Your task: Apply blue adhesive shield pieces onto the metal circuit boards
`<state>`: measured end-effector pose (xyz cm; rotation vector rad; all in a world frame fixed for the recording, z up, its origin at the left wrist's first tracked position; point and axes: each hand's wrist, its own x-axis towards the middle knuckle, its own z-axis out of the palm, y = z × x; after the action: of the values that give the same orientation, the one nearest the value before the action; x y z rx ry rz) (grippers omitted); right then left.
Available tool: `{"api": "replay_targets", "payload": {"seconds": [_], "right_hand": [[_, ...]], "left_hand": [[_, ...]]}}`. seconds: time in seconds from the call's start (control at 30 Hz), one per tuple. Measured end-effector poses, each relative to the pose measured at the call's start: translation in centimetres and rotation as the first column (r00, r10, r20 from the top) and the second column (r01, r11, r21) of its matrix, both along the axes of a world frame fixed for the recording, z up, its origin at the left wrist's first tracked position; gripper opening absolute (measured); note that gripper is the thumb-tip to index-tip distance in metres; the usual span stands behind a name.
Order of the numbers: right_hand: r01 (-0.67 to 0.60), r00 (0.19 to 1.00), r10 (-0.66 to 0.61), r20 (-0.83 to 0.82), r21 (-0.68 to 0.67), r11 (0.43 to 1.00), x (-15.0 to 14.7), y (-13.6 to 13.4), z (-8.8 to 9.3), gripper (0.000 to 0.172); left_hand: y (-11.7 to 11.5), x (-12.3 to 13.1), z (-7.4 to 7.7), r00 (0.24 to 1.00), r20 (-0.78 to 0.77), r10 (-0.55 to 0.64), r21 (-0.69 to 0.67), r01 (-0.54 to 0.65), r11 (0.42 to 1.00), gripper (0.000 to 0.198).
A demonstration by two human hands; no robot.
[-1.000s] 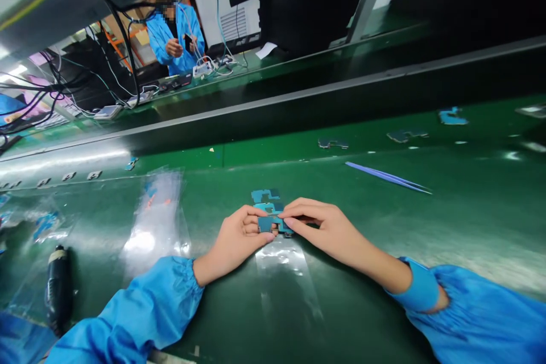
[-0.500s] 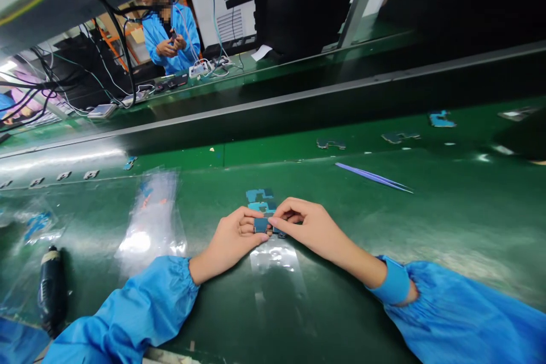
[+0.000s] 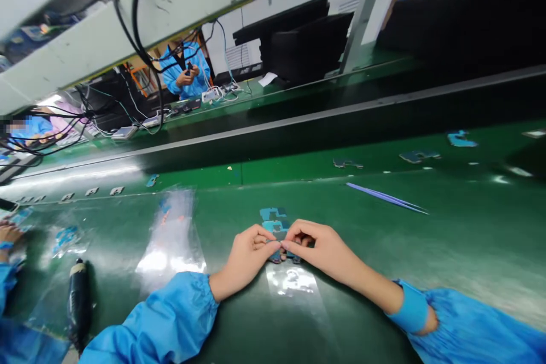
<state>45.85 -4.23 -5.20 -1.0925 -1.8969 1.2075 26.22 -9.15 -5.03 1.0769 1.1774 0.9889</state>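
My left hand [image 3: 247, 256] and my right hand [image 3: 326, 247] meet at the middle of the bench, thumbs and fingertips pinched close together. Between them is a small dark blue circuit board [image 3: 274, 259], mostly hidden by the fingers. Just beyond the fingertips lie several blue circuit boards [image 3: 273, 214], set close together. A clear plastic bag [image 3: 294, 283] lies on the bench directly below my hands. Purple tweezers [image 3: 384, 198] rest to the right, apart from my right hand.
On the left are a plastic bag [image 3: 170, 239], a bag of blue parts [image 3: 66, 239] and a black electric screwdriver [image 3: 79, 301]. Further boards [image 3: 419, 156] lie along the back strip. A co-worker's hand [image 3: 9, 233] shows at the far left; another person [image 3: 186, 71] sits beyond.
The view has shifted, so the bench appears lower and further right. My left fingers now close over the board, which showed its flat face before. A co-worker's hand has come into view at left.
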Motion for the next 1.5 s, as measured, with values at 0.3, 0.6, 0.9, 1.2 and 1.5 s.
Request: {"api": "replay_targets", "payload": {"seconds": [0.3, 0.6, 0.9, 1.2, 1.5], "right_hand": [[0.067, 0.975, -0.095, -0.200, -0.141, 0.988, 0.0, 0.3, -0.4, 0.052], [0.019, 0.962, -0.054, -0.268, -0.130, 0.991, -0.7, 0.7, -0.2, 0.050], [0.341, 0.835, -0.373, -0.404, -0.152, 0.928, -1.1, 1.8, -0.4, 0.057], [0.366, 0.915, -0.341, -0.217, 0.082, 0.927, 2.1, 4.4, -1.7, 0.036], [-0.089, 0.992, 0.044, 0.114, 0.421, 0.903, 1.4, 2.8, -1.4, 0.065]], "left_hand": [[0.8, 0.7, -0.6, 0.990, 0.111, 0.087, 0.040, -0.092, 0.995, 0.064], [2.1, 0.3, -0.3, 0.962, -0.198, 0.186, 0.057, -0.178, 0.982, 0.070], [14.6, 2.3, 4.8, 0.671, -0.696, 0.256, 0.303, -0.048, 0.952, 0.033], [16.0, 1.6, 4.8, 0.537, -0.770, 0.346, 0.449, 0.071, 0.891, 0.035], [2.8, -1.5, 1.1, 0.674, -0.736, 0.063, 0.400, 0.357, 0.844, 0.075]]}}
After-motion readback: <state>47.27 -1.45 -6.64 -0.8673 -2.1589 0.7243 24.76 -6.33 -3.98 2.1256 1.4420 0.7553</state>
